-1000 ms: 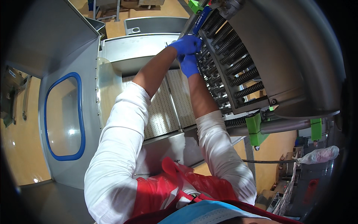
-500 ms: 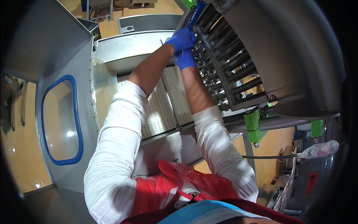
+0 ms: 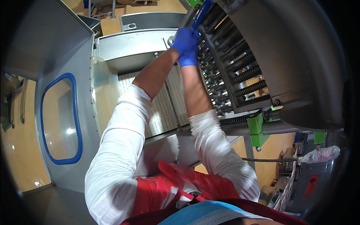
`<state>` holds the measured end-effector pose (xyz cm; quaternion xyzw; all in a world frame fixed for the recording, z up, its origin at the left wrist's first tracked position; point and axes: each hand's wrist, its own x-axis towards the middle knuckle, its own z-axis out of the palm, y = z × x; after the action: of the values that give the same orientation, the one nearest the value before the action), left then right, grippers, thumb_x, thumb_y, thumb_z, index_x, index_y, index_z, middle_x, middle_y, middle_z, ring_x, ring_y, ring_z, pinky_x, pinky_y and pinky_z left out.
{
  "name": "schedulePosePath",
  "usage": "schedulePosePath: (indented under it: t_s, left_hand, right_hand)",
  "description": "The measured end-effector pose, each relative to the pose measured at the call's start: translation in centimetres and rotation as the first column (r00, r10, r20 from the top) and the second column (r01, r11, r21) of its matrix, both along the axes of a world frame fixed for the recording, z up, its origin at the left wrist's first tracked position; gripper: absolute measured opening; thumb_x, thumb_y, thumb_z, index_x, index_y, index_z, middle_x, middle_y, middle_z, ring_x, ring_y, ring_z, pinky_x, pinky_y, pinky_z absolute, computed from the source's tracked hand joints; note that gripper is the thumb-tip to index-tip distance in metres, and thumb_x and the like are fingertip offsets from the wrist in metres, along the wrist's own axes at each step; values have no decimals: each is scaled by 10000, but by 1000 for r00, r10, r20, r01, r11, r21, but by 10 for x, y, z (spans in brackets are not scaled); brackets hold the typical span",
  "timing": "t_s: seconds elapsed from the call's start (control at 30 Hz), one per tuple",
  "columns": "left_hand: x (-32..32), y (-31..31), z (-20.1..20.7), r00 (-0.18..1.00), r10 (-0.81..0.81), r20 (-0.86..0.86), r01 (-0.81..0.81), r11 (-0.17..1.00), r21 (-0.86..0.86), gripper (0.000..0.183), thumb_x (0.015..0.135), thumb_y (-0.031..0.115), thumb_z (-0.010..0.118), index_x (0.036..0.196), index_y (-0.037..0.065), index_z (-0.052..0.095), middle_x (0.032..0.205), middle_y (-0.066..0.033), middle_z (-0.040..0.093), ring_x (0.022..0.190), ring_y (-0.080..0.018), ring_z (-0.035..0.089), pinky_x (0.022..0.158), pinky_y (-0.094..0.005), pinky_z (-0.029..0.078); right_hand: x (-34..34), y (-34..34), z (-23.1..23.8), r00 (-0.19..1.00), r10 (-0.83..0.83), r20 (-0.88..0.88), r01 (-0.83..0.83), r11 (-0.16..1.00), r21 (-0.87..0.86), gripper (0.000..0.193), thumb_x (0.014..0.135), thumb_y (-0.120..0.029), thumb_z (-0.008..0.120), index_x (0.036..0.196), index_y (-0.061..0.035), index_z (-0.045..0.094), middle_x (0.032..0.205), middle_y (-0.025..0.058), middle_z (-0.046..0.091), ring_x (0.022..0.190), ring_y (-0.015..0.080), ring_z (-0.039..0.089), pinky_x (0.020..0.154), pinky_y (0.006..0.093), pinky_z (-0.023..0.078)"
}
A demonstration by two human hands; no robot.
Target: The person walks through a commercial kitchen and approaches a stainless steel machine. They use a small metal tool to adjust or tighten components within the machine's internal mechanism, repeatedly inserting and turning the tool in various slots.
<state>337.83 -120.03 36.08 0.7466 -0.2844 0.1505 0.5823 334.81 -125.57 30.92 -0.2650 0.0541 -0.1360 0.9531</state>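
Leaning one against the other, my left hand [image 3: 185,39] and right hand [image 3: 188,58] are both in smooth blue gloves, fingers curled in. What they close on is hidden, so I cannot tell whether either is clamped on something.

A slim blue bar [image 3: 201,15] with pale markings lies just beyond my left hand, beside the metal frame. Its long axis slants away from me and to the right, the near end by my knuckles.

To the right stand ribbed dark coils [image 3: 242,63] in rows, with shiny rounded metal parts [image 3: 213,77] next to them. Beneath my forearms is a pale, dotted flat panel [image 3: 161,118].
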Motion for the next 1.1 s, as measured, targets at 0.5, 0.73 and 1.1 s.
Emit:
schedulePosePath:
  t_s: [0.5, 0.73, 1.1]
  left_hand:
    - [-15, 5, 11, 998, -42, -39, 42, 999, -13, 196, 864, 222, 652, 934, 58, 733, 807, -157, 709, 744, -279, 695, 713, -377, 526]
    - [-23, 1, 9, 997, 69, 25, -65, 987, -148, 188, 849, 207, 670, 954, 76, 755, 845, -148, 724, 764, -269, 706, 747, -356, 542]
    - [-20, 13, 53, 963, -105, -248, 57, 980, -193, 261, 855, 248, 722, 963, 13, 760, 859, -153, 722, 816, -209, 691, 804, -350, 532]
  right_hand:
    - [-6, -2, 11, 999, -39, 2, 39, 998, 41, 491, 1003, -423, 388, 1285, -48, 530, 1226, 109, 610, 1145, 227, 591, 996, 370, 455]
    - [-19, 9, 23, 998, -55, 12, 54, 997, 55, 530, 995, -443, 377, 1285, -25, 525, 1229, 124, 608, 1153, 238, 588, 1014, 382, 446]
    - [-4, -13, -4, 992, -50, -118, 70, 984, 165, 515, 918, -496, 477, 1216, -95, 602, 1199, 125, 634, 1103, 281, 604, 983, 440, 454]
